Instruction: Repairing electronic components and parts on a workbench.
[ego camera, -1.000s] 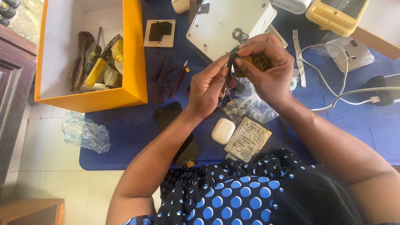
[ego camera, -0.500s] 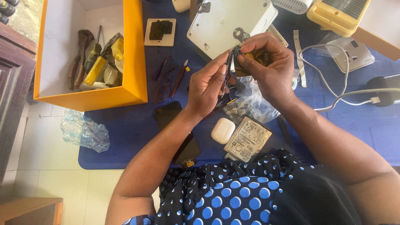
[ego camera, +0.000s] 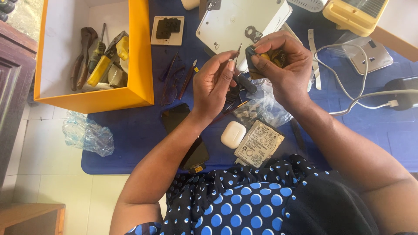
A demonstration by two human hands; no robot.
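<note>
My left hand (ego camera: 214,85) pinches thin metal tweezers (ego camera: 235,55), their tip pointing up toward the small dark part (ego camera: 254,61) that my right hand (ego camera: 281,65) grips between thumb and fingers. Both hands hover above the blue mat (ego camera: 130,135), close together, almost touching. Under them lie a clear plastic bag of small pieces (ego camera: 261,111) and a dark tool handle (ego camera: 246,83). What is inside my right palm is mostly hidden.
An orange box (ego camera: 140,65) with pliers and screwdrivers stands at the left. A white panel (ego camera: 237,21), a wall socket plate (ego camera: 167,30), a black phone (ego camera: 191,152), a white earbud case (ego camera: 233,134), a hard drive (ego camera: 259,143), white cables (ego camera: 344,87) and crumpled plastic (ego camera: 87,135) lie around.
My left hand has pulled slightly left and tilted the tweezers upward; my right hand turned the dark part a little. Nothing else moved.
</note>
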